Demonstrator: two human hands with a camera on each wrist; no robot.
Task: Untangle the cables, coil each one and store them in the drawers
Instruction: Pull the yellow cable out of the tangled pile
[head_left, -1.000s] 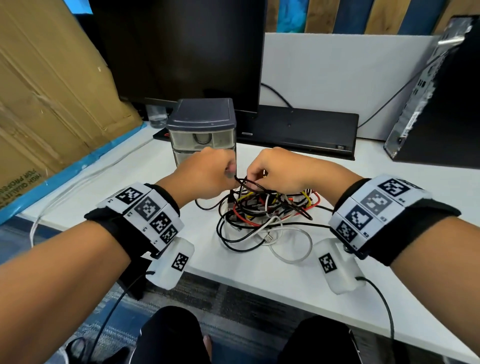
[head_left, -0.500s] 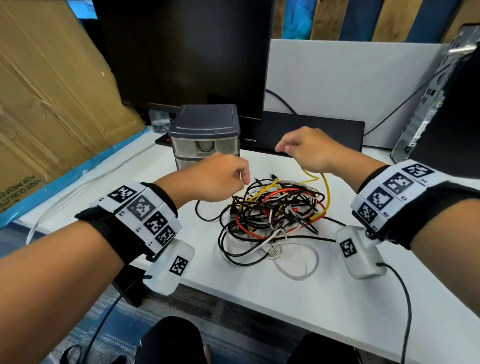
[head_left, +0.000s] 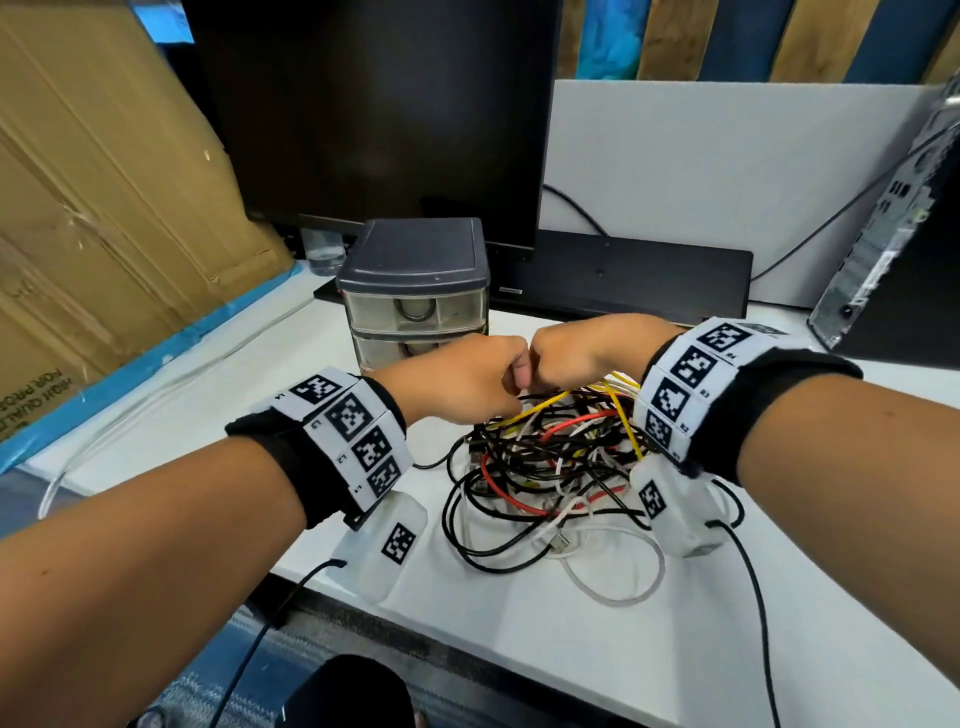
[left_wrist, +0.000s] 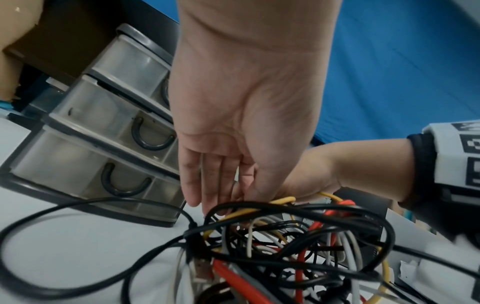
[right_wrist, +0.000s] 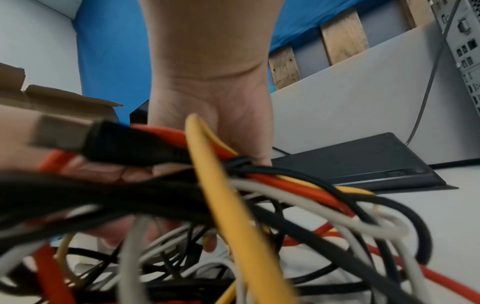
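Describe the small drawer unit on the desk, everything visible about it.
The drawer unit is a small plastic tower with a dark grey top and frame and three translucent, cloudy drawers stacked one above another, each with a dark U-shaped handle. All three look pushed in; contents cannot be made out. It stands upright on the white desk, in front of the monitor, just behind the cable tangle. A black cable runs past its base.

Smooth rubbery-sheathed cables (head_left: 545, 467), translucent plastic drawers (head_left: 415, 312) under a matt grey lid, smooth matt white desk (head_left: 519, 613).
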